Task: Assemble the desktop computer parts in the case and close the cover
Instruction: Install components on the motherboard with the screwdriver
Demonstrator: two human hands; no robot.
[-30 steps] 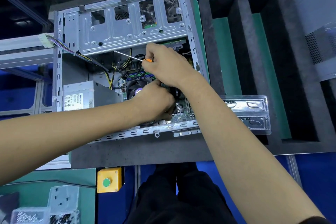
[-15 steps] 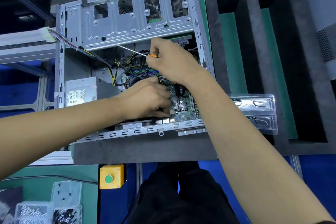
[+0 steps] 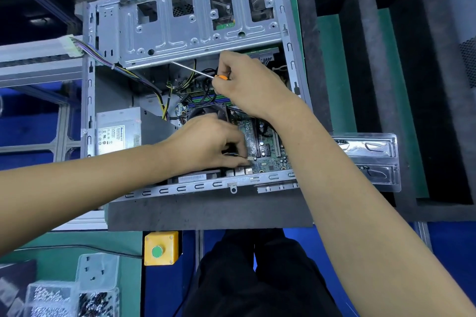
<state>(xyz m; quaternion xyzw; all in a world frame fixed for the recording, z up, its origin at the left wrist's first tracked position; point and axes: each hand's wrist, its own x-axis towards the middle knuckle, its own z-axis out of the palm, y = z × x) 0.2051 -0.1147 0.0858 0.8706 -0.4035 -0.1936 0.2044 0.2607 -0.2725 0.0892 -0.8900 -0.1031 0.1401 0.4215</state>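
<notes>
An open computer case (image 3: 185, 41) lies on its side on a foam pad, cover off. Inside it sits the green motherboard (image 3: 262, 147). The right hand (image 3: 252, 85) grips an orange-handled screwdriver (image 3: 198, 72), idle. The left hand (image 3: 206, 144) pinches 1 small pale connector (image 3: 249, 159) at the board's near edge. Best aligned squarely, then pressed gently.

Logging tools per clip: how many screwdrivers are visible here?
1. The screwdriver, with an orange handle, is held in the right hand above the open computer case, its shaft pointing toward the drive cage. Others may lie hidden under the arms.
</notes>
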